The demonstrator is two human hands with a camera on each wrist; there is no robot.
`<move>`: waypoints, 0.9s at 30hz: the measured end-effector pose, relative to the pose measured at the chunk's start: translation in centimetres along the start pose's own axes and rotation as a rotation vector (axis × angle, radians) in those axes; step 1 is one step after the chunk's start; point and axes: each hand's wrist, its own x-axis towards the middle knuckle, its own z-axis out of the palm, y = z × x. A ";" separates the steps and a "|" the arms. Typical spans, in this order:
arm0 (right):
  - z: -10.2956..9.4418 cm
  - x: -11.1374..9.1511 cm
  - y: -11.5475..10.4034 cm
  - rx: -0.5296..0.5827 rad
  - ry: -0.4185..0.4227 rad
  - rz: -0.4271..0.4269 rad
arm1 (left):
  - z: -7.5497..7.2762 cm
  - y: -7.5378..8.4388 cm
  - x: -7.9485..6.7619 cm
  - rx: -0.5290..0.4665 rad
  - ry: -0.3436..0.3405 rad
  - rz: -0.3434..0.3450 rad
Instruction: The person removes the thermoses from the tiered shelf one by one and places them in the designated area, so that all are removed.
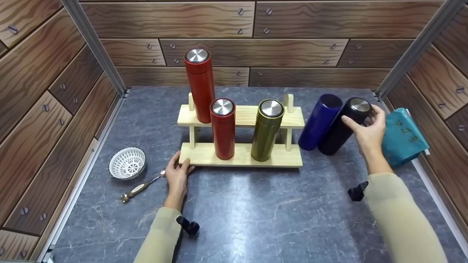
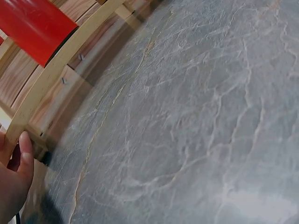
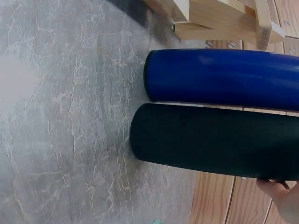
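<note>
I have the black bottle (image 1: pixel 340 133) in the right hand (image 1: pixel 371 133), thumb on its near side and fingers round the far side just below the silver disc (image 1: pixel 360 105) of its cap; it is to the right of the wooden rack (image 1: pixel 241 153), just beside the blue bottle (image 1: pixel 319 124). The left hand (image 1: pixel 178 175) pinches the left end of the rack's lower shelf between thumb and fingers. I judge the black bottle stiff and fairly weighty, probably metal, its matt coat offering better friction than the glossy blue one; a dent or scratch seems likelier than a break. Gripped this high, I expect the base to swing, so a hold nearer the middle of the body would steady it. The rack looks light and rigid, so I would take it by the shelf end and mind the bottles standing on it. From the head camera I get the cap and the whole layout, but the right wrist view gives me the lower bodies, with a thin gap between black and blue; whether the black base bears on the table (image 1: pixel 237 212) I cannot tell. The left wrist view shows me space beneath the shelf edge, which the head view hides, but no black bottle.
</note>
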 end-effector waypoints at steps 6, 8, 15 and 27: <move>0.1 -0.5 -0.5 0.030 -0.029 -0.036 | 0.1 0.1 -0.1 -0.029 0.027 -0.015; 0.0 -0.6 -0.6 0.003 -0.037 -0.053 | 0.1 0.1 -0.1 -0.031 0.038 -0.014; -0.7 -0.5 -1.0 -0.029 -0.020 -0.086 | 0.1 -0.1 -0.4 -0.014 0.057 -0.007; -1.4 -1.1 -3.9 -0.041 0.008 -0.119 | -0.2 -0.6 -0.1 -0.059 0.031 0.040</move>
